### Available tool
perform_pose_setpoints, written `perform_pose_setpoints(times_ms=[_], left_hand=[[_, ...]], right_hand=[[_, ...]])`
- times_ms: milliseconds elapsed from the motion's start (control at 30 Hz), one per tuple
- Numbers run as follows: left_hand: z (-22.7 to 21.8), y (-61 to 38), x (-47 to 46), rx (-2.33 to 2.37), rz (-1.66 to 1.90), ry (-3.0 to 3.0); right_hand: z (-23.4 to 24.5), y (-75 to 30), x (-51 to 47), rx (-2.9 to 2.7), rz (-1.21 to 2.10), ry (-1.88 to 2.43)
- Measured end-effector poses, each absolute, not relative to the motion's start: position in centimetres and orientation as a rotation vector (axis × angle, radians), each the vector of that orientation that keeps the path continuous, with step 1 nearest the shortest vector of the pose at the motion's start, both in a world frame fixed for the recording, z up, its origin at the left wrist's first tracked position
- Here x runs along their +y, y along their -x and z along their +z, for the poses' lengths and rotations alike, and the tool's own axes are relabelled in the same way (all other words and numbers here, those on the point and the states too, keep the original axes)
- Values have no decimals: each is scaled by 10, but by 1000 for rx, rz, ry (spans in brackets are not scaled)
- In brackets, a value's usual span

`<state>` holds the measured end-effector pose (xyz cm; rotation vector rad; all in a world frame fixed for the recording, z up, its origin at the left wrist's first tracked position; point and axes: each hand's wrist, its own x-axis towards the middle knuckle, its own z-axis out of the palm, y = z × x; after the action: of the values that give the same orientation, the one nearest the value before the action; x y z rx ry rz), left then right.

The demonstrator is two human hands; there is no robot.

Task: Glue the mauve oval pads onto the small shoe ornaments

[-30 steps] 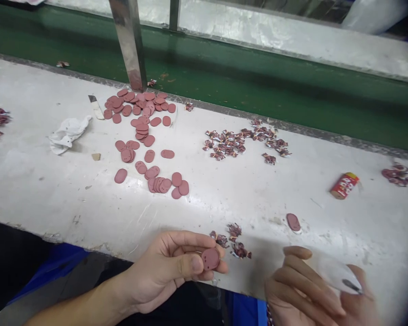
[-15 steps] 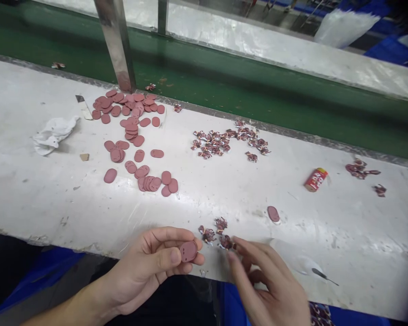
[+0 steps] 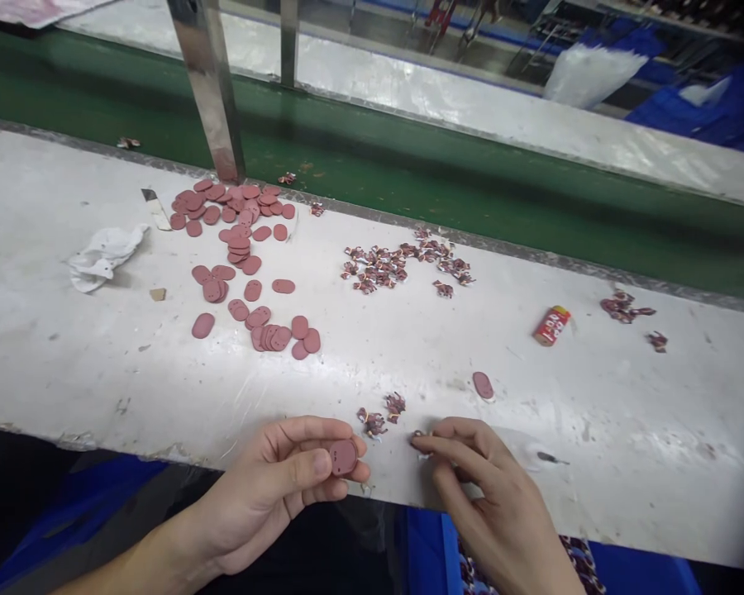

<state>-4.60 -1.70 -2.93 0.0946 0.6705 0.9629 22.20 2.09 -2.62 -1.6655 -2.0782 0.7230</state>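
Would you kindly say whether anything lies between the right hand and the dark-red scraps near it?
Nothing visible does. The right hand has fingertips at one scrap; two more lie left of it on the table. The left hand holds a pink disc.

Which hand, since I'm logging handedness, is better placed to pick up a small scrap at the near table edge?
Right. The right hand has fingertips on a small scrap there; the left hand is occupied, pinching a red oval disc.

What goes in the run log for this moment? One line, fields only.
left hand: holds red disc | right hand: touching scrap at table edge | nearby: two more scraps, loose disc
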Motion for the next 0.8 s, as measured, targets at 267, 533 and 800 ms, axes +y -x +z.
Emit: perform_pose_setpoints(times_ms=[267, 533, 800], left_hand=[[-26, 47, -18, 707, 961, -116], [-28, 51, -18, 760, 974, -83], [-26, 53, -17, 758, 979, -90]], right_hand=[[-9, -224, 40, -2134, 780, 1595], [-20, -210, 29, -1999, 527, 1874], [-28, -213, 28, -1870, 690, 1854]])
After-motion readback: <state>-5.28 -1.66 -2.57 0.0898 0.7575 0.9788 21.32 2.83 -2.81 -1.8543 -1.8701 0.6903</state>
